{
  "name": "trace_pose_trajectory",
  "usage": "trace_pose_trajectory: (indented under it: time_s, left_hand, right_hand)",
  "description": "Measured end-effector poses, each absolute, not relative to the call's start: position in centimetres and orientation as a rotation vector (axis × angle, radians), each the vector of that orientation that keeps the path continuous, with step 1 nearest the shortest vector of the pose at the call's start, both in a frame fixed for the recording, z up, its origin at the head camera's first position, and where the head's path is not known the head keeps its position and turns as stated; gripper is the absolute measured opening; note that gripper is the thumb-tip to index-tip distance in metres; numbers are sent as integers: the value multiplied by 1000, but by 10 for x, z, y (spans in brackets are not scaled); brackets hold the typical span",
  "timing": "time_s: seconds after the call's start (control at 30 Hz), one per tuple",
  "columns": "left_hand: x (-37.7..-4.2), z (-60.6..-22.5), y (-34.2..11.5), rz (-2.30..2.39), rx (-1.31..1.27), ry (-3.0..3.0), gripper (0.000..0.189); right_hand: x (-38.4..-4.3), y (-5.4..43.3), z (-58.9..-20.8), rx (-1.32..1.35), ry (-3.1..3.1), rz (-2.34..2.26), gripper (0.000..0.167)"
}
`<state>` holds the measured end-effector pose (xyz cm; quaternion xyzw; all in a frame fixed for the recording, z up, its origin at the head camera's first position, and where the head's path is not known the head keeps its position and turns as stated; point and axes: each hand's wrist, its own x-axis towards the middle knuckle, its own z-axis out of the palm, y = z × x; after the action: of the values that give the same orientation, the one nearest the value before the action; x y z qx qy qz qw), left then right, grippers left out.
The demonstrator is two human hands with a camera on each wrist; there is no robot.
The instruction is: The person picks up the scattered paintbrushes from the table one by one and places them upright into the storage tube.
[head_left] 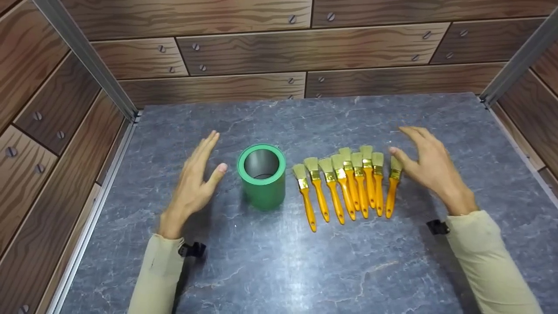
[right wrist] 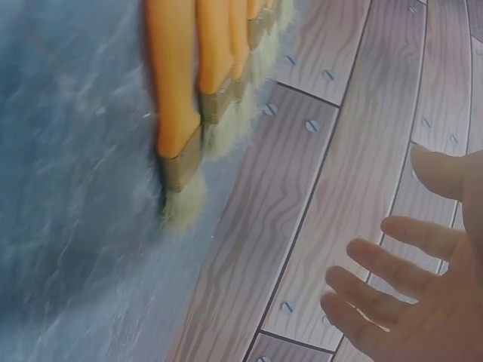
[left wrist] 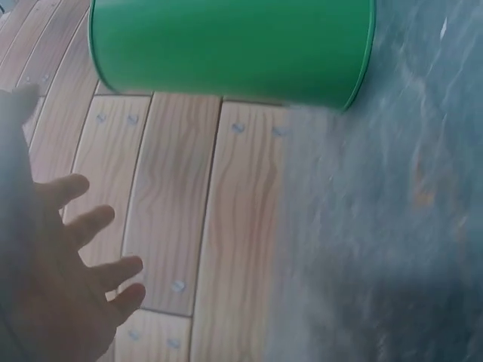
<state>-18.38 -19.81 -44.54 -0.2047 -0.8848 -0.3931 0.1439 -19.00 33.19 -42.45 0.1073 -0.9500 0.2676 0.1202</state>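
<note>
A green cylindrical container (head_left: 265, 192) with an open top and dark inside stands upright on the table. To its right lie several paintbrushes (head_left: 332, 192) in a row, with orange handles toward the person and pale bristles pointing away. My left hand (head_left: 194, 183) hovers left of the container, fingers extended and thumb apart, holding nothing. My right hand (head_left: 431, 165) is held just right of the rightmost paintbrush (head_left: 392, 187), its thumb partly in front of that brush in the head view. In the right wrist view its fingers (right wrist: 377, 294) are spread with nothing between them.
The grey marbled table (head_left: 261, 270) has wood-patterned panels (head_left: 244, 52) behind it and at both sides. Metal posts (head_left: 87, 56) stand at the back corners. Dark wrist cameras (head_left: 192, 249) are strapped at both sleeves.
</note>
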Motion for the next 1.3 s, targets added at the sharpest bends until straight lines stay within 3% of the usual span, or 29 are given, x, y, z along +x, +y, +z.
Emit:
trace_pose_trajectory:
  time_s: [0.43,0.8,1.07,1.3]
  left_hand:
    - [-181,-471,-178,-1619,-793,-2295,83]
    - [-182,-494,-163,-1914,-850,-2189,102]
    - [-177,-502,-157,-2136,-732,-2194,115]
    - [-176,-510,-150,-2230,-699,-2160,115]
  right_hand:
    - [-175,337,-439,364,-2848,913,44]
    - [-165,350,-460,275,-2948,970,45]
    - [-160,351,-472,162,-3022,907,45]
    - [-161,350,-478,14,-3059,941,52]
